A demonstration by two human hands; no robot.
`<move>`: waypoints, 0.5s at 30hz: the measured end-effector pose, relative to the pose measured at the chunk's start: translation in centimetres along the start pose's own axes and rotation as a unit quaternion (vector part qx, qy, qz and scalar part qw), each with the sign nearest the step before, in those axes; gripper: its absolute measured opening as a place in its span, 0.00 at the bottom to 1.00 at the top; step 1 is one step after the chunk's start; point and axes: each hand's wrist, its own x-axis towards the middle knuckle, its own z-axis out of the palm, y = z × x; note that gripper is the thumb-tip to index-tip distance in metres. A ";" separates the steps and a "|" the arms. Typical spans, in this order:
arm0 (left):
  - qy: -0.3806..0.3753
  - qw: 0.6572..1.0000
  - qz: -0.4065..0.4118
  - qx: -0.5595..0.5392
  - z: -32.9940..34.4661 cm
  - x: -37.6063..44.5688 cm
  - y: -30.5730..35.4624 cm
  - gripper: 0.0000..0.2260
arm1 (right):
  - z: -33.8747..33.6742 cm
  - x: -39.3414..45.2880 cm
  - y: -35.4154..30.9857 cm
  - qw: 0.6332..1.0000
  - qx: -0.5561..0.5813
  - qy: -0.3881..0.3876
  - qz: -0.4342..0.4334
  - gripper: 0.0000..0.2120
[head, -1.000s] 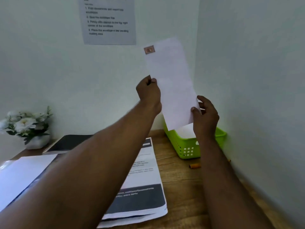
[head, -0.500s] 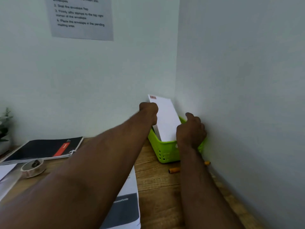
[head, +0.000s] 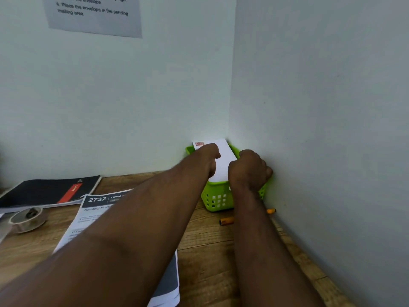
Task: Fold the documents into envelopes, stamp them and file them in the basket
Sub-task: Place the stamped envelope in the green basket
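Now both hands hold the white envelope point(head: 223, 161) down in the green basket point(head: 218, 199) in the corner of the tabletop point(head: 205, 251). Left hand point(head: 209, 157) pinches its left edge, right hand point(head: 249, 171) grips its right side, probably to slide it in straight.

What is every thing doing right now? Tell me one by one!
Envelope: stamped, lying in the basket, both hands on it.
Green basket: in the wall corner, holding the envelope.
Left hand: curled on the envelope's left edge.
Right hand: curled at the envelope's right edge.
Printed documents: flat, unfolded, under the left arm.
Black notebook: closed, lying flat.
Tape roll: lying flat.
Orange marker: lying beside the basket.
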 end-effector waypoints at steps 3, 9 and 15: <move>-0.005 0.999 -0.025 -0.020 -0.5 -0.8 0.0 0.23 | 0.1 0.1 -0.1 1.000 -0.004 0.000 0.000 0.12; -0.004 0.983 0.094 -0.159 -2.6 -0.5 0.7 0.22 | 0.4 0.0 -0.3 0.999 -0.002 0.036 0.003 0.12; 0.040 0.978 0.189 -0.083 -9.1 -4.1 -2.6 0.28 | -0.1 -1.2 -2.4 0.975 -0.036 0.175 -0.129 0.06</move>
